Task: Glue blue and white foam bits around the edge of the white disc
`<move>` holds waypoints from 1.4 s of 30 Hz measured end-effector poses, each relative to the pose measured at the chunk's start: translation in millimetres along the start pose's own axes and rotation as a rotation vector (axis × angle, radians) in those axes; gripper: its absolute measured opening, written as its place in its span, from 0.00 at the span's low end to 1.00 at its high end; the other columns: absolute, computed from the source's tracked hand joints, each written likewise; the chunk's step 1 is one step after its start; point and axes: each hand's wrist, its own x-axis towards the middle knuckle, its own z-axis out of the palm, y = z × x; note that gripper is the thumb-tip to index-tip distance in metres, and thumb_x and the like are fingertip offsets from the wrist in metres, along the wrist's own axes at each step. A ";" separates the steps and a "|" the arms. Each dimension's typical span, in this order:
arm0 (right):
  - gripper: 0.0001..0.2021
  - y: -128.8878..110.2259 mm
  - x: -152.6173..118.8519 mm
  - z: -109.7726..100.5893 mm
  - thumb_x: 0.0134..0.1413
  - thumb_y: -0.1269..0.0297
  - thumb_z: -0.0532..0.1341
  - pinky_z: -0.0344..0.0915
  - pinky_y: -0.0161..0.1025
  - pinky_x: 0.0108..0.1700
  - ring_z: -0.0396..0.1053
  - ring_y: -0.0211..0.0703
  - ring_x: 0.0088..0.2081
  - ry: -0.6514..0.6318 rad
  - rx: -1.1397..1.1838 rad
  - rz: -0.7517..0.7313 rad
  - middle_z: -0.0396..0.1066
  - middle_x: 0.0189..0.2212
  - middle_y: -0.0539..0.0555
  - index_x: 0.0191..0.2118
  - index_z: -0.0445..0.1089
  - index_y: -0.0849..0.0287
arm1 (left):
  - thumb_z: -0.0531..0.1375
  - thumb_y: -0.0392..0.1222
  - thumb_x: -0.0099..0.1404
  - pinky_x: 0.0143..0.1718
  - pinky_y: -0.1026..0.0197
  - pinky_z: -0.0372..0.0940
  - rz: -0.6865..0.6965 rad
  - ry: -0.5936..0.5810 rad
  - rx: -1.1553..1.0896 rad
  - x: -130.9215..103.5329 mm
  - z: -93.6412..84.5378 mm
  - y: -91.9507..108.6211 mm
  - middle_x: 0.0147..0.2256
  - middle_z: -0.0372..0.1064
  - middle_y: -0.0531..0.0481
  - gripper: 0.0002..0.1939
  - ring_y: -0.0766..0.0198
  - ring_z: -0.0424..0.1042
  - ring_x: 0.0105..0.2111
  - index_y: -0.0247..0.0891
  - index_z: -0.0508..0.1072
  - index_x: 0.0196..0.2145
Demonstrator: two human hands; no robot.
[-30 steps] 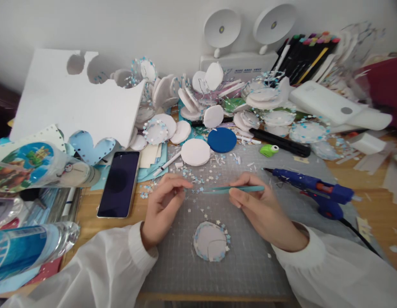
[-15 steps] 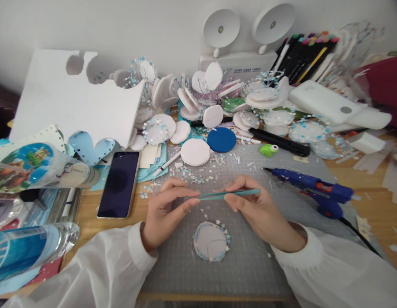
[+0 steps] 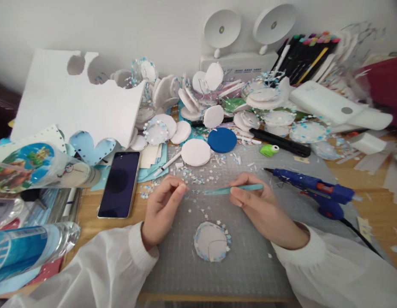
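Observation:
My right hand [image 3: 256,201] grips teal tweezers [image 3: 246,188] between thumb and fingers, their tips pointing left over the mat. My left hand [image 3: 164,207] is closed, thumb against the index finger, apart from the tweezer tips. Whatever lies in that pinch, if anything, is too small to make out. Below and between the hands, a round white disc [image 3: 213,240] rimmed with small blue and white paper pieces lies on the grey cutting mat [image 3: 249,273]. Tiny star-shaped paper pieces [image 3: 214,173] are scattered beyond the hands.
At the right lies a blue glue gun [image 3: 314,184] with its cord. A phone [image 3: 119,184], cups and a bottle [image 3: 28,246] stand or lie left. Behind are white foam discs [image 3: 196,152], a blue disc [image 3: 222,140], a green punch [image 3: 269,149] and a black cutter [image 3: 282,142].
My left hand has let go of the tweezer tips and drawn back left, curling its fingers. The tweezers have shifted slightly right in my right hand.

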 end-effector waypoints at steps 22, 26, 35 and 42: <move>0.06 -12.6 -0.5 -16.2 0.54 0.76 0.58 0.63 0.39 0.34 0.69 0.39 0.31 -0.459 -0.838 -0.745 0.72 0.28 0.53 0.32 0.65 0.57 | 0.51 0.37 0.64 0.31 0.63 0.52 -0.248 0.050 -0.547 3.7 2.9 1.4 0.25 0.54 0.53 0.11 0.66 0.55 0.27 0.37 0.59 0.23; 0.06 -10.0 -0.5 -16.1 0.55 0.75 0.57 0.62 0.39 0.35 0.69 0.39 0.32 -0.475 -0.894 -0.747 0.72 0.28 0.52 0.32 0.64 0.57 | 0.51 0.37 0.65 0.30 0.63 0.52 -0.241 0.050 -0.552 4.1 3.5 1.8 0.25 0.54 0.53 0.11 0.66 0.55 0.27 0.36 0.59 0.24; 0.08 -14.3 -4.1 -11.2 0.51 0.79 0.58 0.63 0.39 0.35 0.71 0.38 0.32 -0.377 -0.803 -0.837 0.75 0.30 0.53 0.32 0.66 0.58 | 0.50 0.37 0.67 0.31 0.63 0.52 -0.196 0.005 -0.448 3.0 1.4 -1.5 0.26 0.56 0.52 0.12 0.66 0.55 0.28 0.36 0.64 0.25; 0.12 -14.1 -11.2 -4.9 0.47 0.81 0.60 0.67 0.41 0.34 0.73 0.43 0.32 -0.177 -0.609 -0.852 0.75 0.30 0.54 0.35 0.67 0.57 | 0.58 0.35 0.64 0.35 0.63 0.58 0.018 -0.299 -0.025 -2.2 -1.2 5.3 0.32 0.65 0.49 0.04 0.66 0.63 0.32 0.36 0.72 0.37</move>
